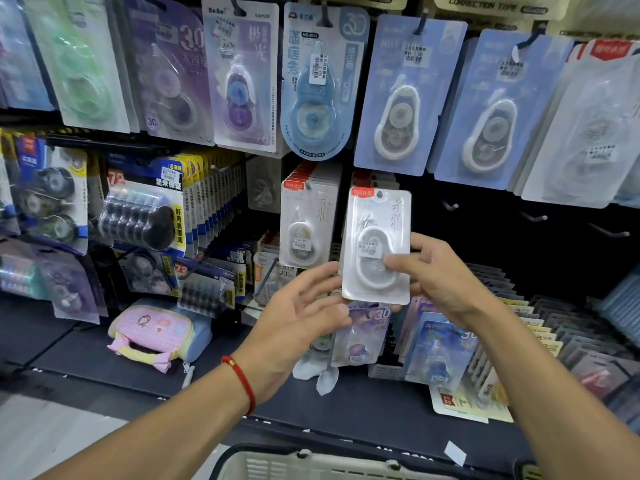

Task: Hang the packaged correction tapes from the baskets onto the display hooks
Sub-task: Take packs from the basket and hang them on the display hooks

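Observation:
A white packaged correction tape (377, 247) with a red top label is held upright in front of the display wall. My right hand (440, 275) grips its right edge, thumb on the front of the blister. My left hand (304, 306) is beside its lower left corner, fingers spread, holding nothing. A stack of the same white packs (304, 223) hangs on a hook just to the left. Bare hooks (450, 205) (535, 217) stick out of the dark panel to the right. A cream basket (311, 462) with a dark rim is at the bottom edge.
Blue and purple correction tape packs (405, 98) hang in the row above. Black multi-packs (142, 216) hang at the left. A pink pouch (156, 330) lies on the dark shelf (104, 362). More packs (436, 351) stand in trays on the shelf at the right.

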Tool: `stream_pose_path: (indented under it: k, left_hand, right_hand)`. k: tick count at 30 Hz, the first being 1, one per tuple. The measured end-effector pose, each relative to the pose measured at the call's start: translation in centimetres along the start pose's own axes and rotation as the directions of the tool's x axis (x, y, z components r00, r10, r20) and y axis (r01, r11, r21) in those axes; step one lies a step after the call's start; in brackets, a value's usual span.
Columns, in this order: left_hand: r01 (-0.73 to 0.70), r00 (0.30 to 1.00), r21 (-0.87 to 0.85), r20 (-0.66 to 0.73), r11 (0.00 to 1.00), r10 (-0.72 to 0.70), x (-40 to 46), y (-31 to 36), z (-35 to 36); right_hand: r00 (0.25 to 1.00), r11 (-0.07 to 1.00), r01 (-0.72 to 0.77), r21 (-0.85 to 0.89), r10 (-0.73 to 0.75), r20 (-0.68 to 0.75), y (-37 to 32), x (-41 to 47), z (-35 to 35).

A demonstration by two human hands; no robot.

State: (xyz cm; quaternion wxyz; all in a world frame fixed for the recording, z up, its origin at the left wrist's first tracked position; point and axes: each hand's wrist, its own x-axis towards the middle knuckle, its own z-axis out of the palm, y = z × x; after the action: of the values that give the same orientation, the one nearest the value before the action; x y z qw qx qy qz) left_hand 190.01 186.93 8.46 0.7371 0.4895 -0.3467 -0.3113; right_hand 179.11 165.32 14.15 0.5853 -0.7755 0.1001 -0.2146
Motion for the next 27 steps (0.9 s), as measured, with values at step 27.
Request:
stream_pose_path:
  k: [27]
  left_hand:
    - [-0.186,0.955,0.925,0.092,0.33,0.282,3.6,-2.3,-3.9]
  right_hand:
    - [0.947,0.074,-0.092,-0.993,-0.303,-0.11,4.0,5.9,5.5]
